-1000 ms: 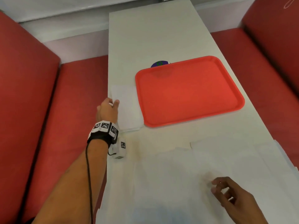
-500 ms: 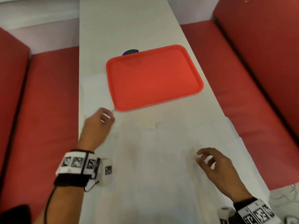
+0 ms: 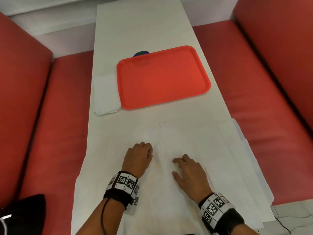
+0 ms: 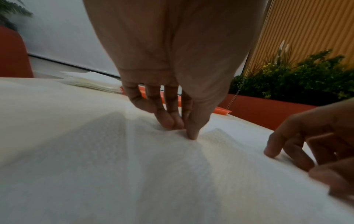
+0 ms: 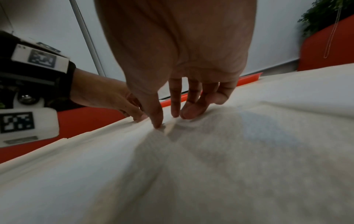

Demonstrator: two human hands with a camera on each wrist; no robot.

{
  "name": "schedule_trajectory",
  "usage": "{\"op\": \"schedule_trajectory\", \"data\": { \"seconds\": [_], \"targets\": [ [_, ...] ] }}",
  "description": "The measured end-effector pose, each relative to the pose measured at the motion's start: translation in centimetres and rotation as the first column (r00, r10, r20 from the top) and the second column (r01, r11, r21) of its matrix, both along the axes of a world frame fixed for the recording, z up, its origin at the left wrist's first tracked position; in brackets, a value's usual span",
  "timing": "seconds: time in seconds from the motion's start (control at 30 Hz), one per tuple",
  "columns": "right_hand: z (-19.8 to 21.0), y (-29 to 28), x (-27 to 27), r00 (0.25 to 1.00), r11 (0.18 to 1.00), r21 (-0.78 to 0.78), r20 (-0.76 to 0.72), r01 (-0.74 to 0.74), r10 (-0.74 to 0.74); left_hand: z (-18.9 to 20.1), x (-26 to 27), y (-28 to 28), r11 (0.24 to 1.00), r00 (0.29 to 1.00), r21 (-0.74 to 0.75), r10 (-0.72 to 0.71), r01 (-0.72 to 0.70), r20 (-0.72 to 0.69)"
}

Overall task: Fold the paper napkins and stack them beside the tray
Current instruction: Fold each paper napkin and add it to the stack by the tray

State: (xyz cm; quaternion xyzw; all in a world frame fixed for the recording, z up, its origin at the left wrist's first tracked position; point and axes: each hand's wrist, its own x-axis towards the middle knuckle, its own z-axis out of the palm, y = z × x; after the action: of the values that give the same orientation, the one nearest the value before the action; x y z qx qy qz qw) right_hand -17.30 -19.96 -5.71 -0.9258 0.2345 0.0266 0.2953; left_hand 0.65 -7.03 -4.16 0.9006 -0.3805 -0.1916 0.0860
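A red tray [image 3: 162,77] lies mid-table, and a stack of folded white napkins [image 3: 105,94] sits against its left side. Unfolded white napkins [image 3: 194,146] cover the near end of the table. My left hand [image 3: 150,152] is on them near the middle; in the left wrist view its thumb and fingertips [image 4: 170,122] pinch a small pucker of the top napkin [image 4: 134,159]. Just to its right, my right hand [image 3: 174,167] rests bent fingertips [image 5: 187,115] and thumb on the same sheet [image 5: 229,151], thumb apart from fingers.
The white table [image 3: 144,26] is narrow, with red bench seats [image 3: 64,116] on both sides. A small purple object [image 3: 140,53] peeks from behind the tray's far edge. Loose napkin edges overhang the table's right side [image 3: 243,141]. A black item [image 3: 22,216] lies at bottom left.
My left hand has left the folded stack beside the tray and come back to the spread napkins. My right hand has moved left, close to it. Both now touch the top sheet.
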Motion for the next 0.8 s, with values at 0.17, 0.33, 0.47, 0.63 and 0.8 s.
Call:
{"op": "schedule_trajectory", "data": {
  "seconds": [0.17,0.33,0.47,0.63,0.8],
  "targets": [
    [1.4,1.0,1.2,0.996,1.0,0.008,0.092,0.002,-0.003,0.5,-0.2,0.3,0.998,0.999,-0.052,-0.024,0.027,0.048],
    [4.4,1.3,4.4,0.984,0.733,0.661,-0.055,0.161,-0.167,3.4,-1.2,1.3,0.979,0.996,-0.202,-0.013,0.031,0.09],
    [5.3,0.8,6.1,0.912,0.15,0.938,-0.253,0.313,-0.321,6.0,-2.9,1.5,0.945,0.997,-0.318,-0.069,0.078,0.039],
    [8.0,-0.2,6.3,0.916,0.145,0.962,-0.165,0.231,-0.366,6.7,-2.1,2.0,0.832,0.945,-0.449,0.26,-0.324,-0.201],
    [10.0,-2.5,5.6,0.883,-0.023,0.986,-0.157,0.164,-0.443,6.1,-0.6,2.5,0.575,0.448,-0.089,0.522,-0.813,-0.726]
  ]
}}
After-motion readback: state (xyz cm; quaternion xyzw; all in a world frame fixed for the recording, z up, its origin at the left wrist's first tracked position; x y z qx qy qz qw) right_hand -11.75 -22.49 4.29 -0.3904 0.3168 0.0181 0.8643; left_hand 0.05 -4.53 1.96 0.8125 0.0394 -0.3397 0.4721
